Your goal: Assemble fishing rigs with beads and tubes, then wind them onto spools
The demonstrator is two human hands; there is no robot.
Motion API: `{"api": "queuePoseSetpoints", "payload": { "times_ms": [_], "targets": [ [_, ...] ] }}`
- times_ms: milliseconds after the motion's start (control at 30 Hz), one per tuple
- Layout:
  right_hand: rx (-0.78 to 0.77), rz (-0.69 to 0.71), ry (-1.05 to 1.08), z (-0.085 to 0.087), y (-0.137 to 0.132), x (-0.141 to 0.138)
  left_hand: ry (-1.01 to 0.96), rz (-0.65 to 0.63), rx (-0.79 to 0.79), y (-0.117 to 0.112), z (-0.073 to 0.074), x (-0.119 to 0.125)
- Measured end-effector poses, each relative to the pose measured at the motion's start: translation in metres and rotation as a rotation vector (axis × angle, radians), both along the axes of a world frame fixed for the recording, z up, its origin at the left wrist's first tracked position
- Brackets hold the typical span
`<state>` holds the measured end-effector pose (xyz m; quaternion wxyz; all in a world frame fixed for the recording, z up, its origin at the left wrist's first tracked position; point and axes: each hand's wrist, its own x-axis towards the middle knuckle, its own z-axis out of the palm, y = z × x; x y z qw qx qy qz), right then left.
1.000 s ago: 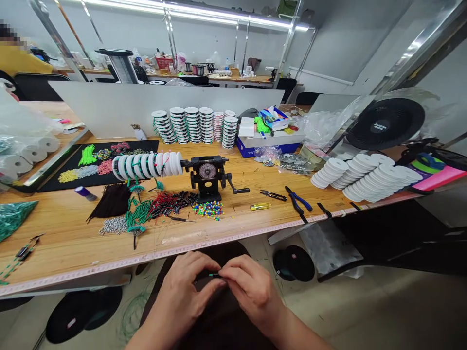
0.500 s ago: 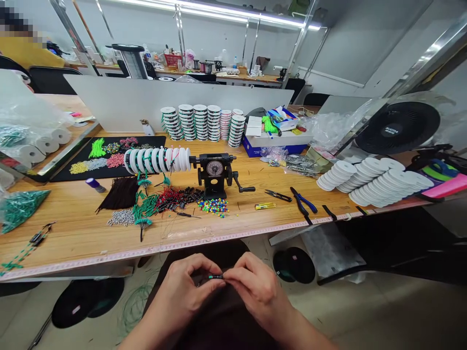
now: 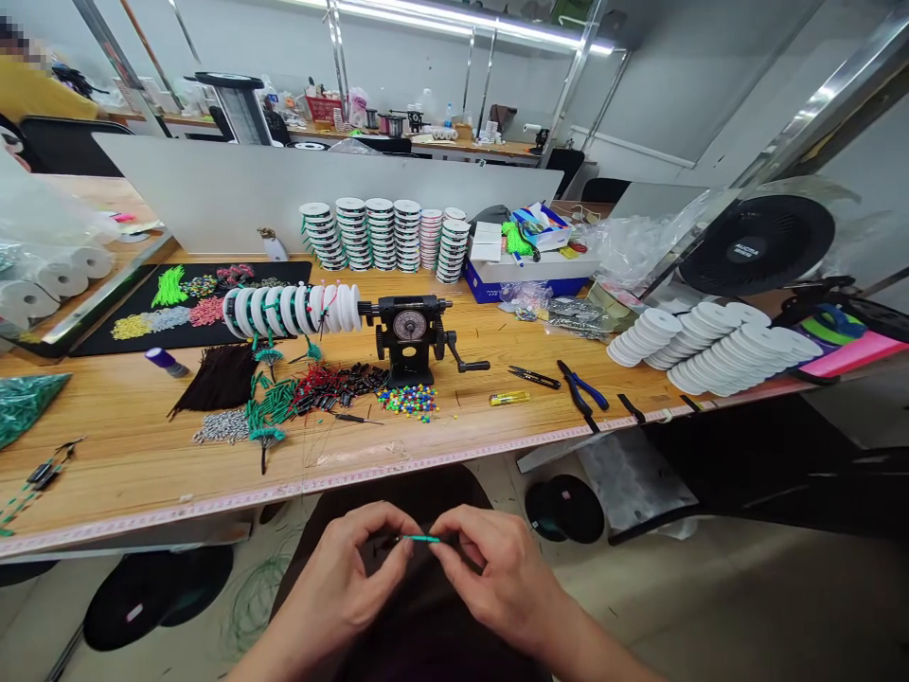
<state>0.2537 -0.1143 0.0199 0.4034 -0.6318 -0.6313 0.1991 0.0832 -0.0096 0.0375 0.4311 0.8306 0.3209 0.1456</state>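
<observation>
Low at centre, pinching slim green tube [image 3: 421,538] with left hand [image 3: 357,570] and right hand [image 3: 491,570]; probably light, best held by ends.

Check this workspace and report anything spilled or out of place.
Green line lies in loose loops on the floor below the bench, as if dropped. A stray bead sits apart from the multicoloured bead pile. Nothing looks clearly damaged.

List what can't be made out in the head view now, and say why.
In the head view:
- Green piece: both ends, covered by the left hand and right hand.
- Green bag: its far side, cut off by the left edge.
- Dial: its figures, too small to read.
</observation>
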Motion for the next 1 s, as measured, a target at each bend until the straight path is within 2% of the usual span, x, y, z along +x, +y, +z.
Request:
{"api": "queuePoseSetpoints", "payload": {
  "times_ms": [167, 267, 367, 533, 600, 700, 867, 1000],
  "targets": [
    [0.032, -0.002, 0.094, -0.008, -0.002, -0.003, -0.01, 0.037, 0.253, -0.003, -0.014, -0.002],
    [0.045, -0.029, 0.083, -0.014, -0.005, -0.005, -0.012, 0.061, 0.339, -0.002, -0.019, -0.001],
    [0.074, -0.048, 0.073, -0.017, -0.006, -0.006, -0.008, 0.068, 0.317, -0.001, -0.018, 0.0],
    [0.008, -0.071, 0.065, -0.012, -0.004, -0.003, -0.013, -0.003, 0.094, 0.0, -0.015, -0.002],
    [-0.013, -0.068, 0.05, -0.009, -0.004, -0.003, -0.022, -0.038, 0.058, 0.001, -0.016, -0.003],
    [-0.003, -0.069, 0.028, -0.01, -0.004, -0.005, -0.04, -0.054, 0.126, 0.002, -0.019, -0.004],
    [0.098, -0.145, -0.001, -0.016, -0.004, -0.009, -0.078, -0.071, 0.314, -0.001, -0.019, -0.005],
    [0.061, -0.135, -0.021, -0.015, -0.009, -0.006, -0.086, -0.071, 0.379, -0.003, -0.018, -0.004]
  ]
}}
